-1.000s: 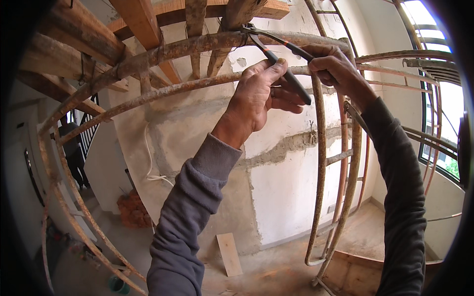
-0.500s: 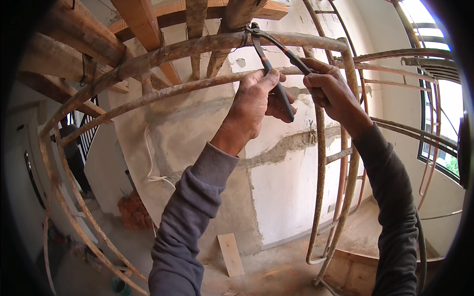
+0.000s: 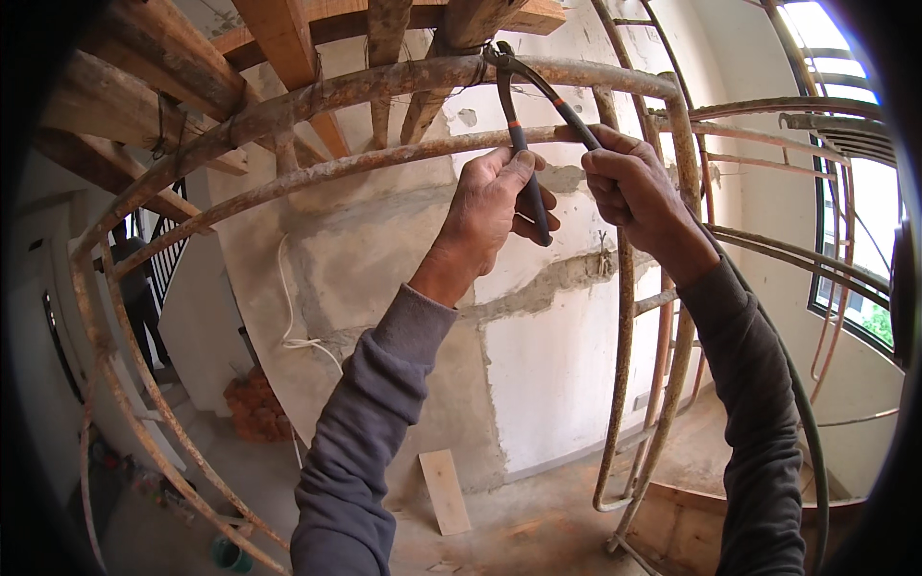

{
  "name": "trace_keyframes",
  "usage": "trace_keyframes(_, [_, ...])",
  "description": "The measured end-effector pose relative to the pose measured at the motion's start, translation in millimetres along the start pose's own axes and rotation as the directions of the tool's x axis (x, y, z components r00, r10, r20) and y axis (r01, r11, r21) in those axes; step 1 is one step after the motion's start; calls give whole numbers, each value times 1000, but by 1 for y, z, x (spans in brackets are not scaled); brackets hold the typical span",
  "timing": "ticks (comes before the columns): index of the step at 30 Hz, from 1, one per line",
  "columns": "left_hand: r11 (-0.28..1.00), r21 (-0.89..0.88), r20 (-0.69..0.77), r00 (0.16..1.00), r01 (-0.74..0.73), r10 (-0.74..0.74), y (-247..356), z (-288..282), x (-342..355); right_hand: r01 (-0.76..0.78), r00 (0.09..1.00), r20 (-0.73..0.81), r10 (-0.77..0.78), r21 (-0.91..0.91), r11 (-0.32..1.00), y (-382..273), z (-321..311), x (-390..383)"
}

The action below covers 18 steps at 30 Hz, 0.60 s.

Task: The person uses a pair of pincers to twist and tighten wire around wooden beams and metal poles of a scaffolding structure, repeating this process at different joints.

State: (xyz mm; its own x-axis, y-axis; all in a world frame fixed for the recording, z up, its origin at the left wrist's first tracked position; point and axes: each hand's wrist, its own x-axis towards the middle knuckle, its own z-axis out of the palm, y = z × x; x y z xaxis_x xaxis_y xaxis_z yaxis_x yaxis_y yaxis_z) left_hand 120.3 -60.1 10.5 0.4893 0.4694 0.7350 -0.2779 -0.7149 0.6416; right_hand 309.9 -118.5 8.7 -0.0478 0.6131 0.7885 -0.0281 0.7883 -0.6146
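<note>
Long black pincers (image 3: 509,82) with orange bands have their jaws at wire ties (image 3: 476,65) beside the rusty upper scaffold tube (image 3: 384,84), just under the timber beams. My left hand (image 3: 485,216) grips one handle, which hangs down past my thumb. My right hand (image 3: 629,192) is wrapped round the other, upper-right handle. Both hands are raised near the lower curved tube (image 3: 336,175).
Timbers (image 3: 269,29) run overhead. Scaffold frames (image 3: 622,384) stand right, near a window (image 3: 869,317). A dark hose (image 3: 807,413) hangs behind my right arm. A person in dark clothes (image 3: 134,278) is at the stairs. Bricks (image 3: 257,413) and a loose board (image 3: 444,490) lie below.
Both hands have shifted left, my right one also a little down. The pincers' jaws have moved slightly right, and the handles are more upright. More of the dark hose shows.
</note>
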Motion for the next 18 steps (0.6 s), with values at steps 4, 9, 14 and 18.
trace_keyframes(4, [998, 57, 14, 1000, -28, 28, 3, -5, -1, 161, 984, -39, -174, -223, 961, 3, 9, -3])
trace_keyframes(9, [996, 78, 47, 998, -39, 36, 8, -9, 0, 209, 971, -45, -235, -317, 925, 12, 3, 7])
trace_keyframes(14, [989, 147, 162, 987, -25, 1, -7, 5, -4, 238, 961, -82, -264, -243, 940, 49, -6, -14])
trace_keyframes(18, [971, 216, -17, 994, -102, 108, -5, 1, -2, 144, 974, -177, -143, -8, 990, 62, -10, -39])
